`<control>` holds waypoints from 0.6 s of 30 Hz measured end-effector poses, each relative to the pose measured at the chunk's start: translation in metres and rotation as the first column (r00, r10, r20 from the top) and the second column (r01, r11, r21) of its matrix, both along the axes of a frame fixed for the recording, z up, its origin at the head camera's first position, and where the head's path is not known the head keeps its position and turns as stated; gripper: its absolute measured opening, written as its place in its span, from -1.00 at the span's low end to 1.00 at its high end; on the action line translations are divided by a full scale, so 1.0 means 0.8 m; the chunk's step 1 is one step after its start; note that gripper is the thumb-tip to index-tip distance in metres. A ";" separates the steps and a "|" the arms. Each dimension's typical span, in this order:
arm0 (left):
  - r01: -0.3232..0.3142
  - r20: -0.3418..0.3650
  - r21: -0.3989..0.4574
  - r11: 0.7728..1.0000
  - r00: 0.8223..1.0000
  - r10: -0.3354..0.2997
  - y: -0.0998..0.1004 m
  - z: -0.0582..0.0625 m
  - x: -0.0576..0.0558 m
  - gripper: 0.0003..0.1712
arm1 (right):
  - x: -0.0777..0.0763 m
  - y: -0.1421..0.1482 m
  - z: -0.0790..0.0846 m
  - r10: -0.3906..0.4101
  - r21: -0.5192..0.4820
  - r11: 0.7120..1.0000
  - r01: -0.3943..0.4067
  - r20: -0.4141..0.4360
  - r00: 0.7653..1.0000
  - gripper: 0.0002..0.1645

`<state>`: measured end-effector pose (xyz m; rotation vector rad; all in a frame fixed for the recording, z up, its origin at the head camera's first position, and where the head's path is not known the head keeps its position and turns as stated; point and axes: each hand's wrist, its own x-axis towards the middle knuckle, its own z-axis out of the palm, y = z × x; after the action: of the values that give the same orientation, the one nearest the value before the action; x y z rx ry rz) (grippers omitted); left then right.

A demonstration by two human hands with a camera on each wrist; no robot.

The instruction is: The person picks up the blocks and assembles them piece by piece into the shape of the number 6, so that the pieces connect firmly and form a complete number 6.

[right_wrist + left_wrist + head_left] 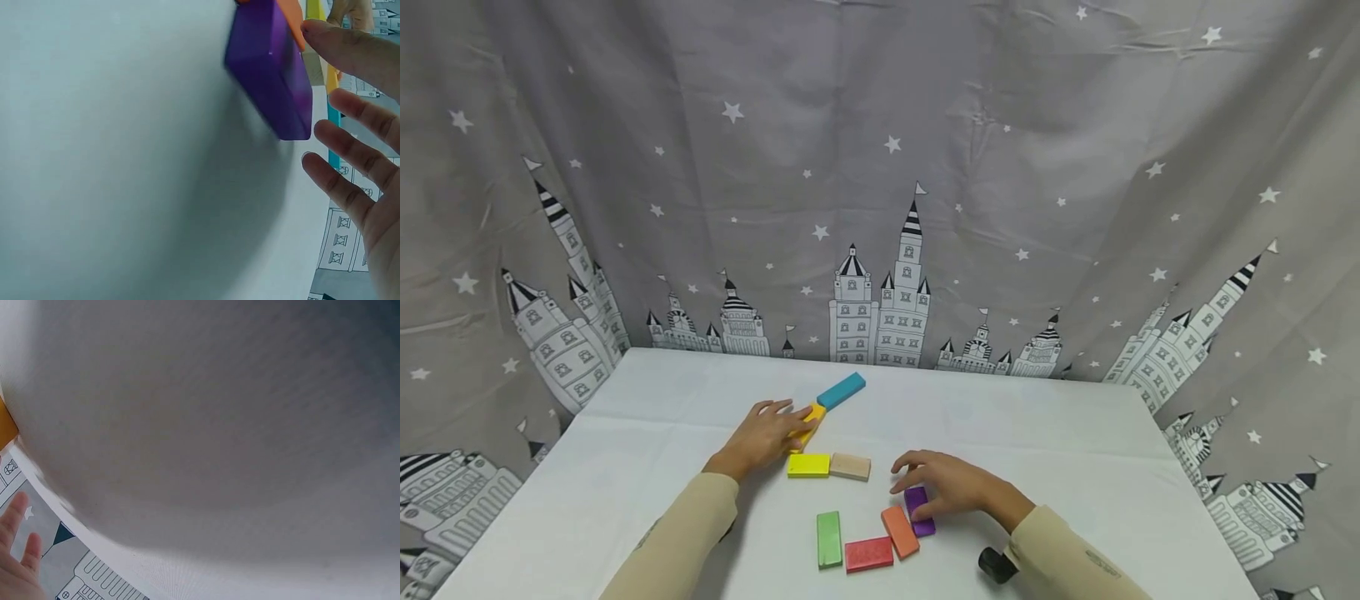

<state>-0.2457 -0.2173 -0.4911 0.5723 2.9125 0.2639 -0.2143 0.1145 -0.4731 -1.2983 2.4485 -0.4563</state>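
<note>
At the far end of the blocks on the white table, my left hand (763, 437) pinches an orange-yellow block (817, 412) between thumb and fingers; its outer fingers (32, 553) are spread apart. The block's upper end meets the corner of a blue block (841, 390). Its lower end is close to a bright yellow block (808, 466). Over a purple block (916, 497) hovers my right hand (958, 485), fingers spread and apart from it in the right wrist view. An orange block (900, 532) lies beside the purple one.
A beige wooden block (851, 467) adjoins the bright yellow one. Nearer me lie a red block (868, 554) and a green block (829, 540). Behind the white table (1037, 433) hangs a grey curtain (775, 183) printed with castles and stars.
</note>
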 end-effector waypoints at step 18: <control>0.005 -0.025 0.003 1.000 1.000 -0.005 0.000 -0.001 0.002 -0.47 | 0.025 0.022 -0.009 0.031 -0.073 0.997 -0.035 -0.053 0.998 -0.67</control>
<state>-0.2442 -0.2175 -0.4919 0.5881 2.9351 0.2623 -0.1942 0.1320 -0.4802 -1.3948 2.4696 -0.5153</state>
